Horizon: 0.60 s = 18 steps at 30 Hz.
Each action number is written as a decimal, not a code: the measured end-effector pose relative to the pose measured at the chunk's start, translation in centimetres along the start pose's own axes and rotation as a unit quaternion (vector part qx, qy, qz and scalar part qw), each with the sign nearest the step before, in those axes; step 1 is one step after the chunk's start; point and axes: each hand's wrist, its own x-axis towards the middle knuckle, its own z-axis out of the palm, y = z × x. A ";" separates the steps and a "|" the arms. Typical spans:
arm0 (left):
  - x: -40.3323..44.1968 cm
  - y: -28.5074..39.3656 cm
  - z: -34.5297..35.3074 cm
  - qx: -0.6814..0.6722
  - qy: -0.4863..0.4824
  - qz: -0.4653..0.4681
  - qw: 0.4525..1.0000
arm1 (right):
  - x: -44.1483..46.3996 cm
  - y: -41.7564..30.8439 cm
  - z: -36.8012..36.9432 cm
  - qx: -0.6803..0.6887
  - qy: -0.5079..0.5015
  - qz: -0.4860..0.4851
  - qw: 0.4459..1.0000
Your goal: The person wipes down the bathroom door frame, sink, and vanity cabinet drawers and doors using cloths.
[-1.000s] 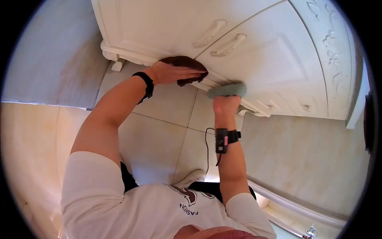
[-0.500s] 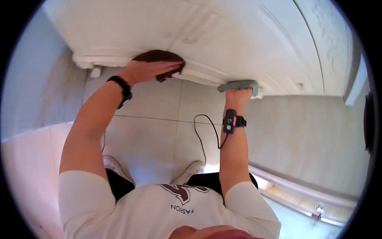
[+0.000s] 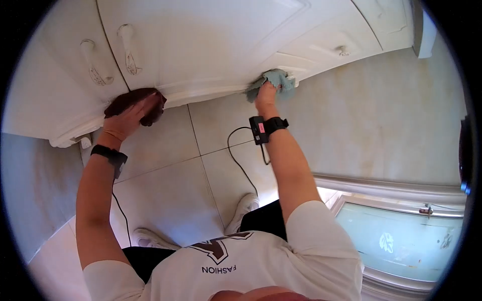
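Observation:
My left hand (image 3: 124, 122) lies over a dark maroon cloth (image 3: 135, 103), its fingers stretched along it. The cloth is pressed to the lower edge of a white cabinet (image 3: 201, 45), under two door handles. My right hand (image 3: 266, 95) grips a crumpled teal cloth (image 3: 282, 83) against the same edge, further right. Part of the teal cloth hangs below the cabinet bottom. Each wrist carries a black strap, and the right one has a small black box (image 3: 258, 130) with a cable.
Two curved handles (image 3: 129, 50) stick out from the cabinet doors, and a small knob (image 3: 343, 50) sits further right. Below is a tiled floor (image 3: 165, 165) with my shoes on it. A framed glass panel (image 3: 396, 241) is at lower right. Black cables (image 3: 236, 155) hang near both arms.
My view has turned, bringing the door handles into sight. Both hands and their cloths appear further left. The teal cloth, flatter before, is now bunched up in my right hand.

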 end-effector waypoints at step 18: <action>0.9 0.3 -1.6 0.066 0.025 0.009 0.997 | 3.3 7.8 -12.7 -0.178 0.045 -0.155 0.971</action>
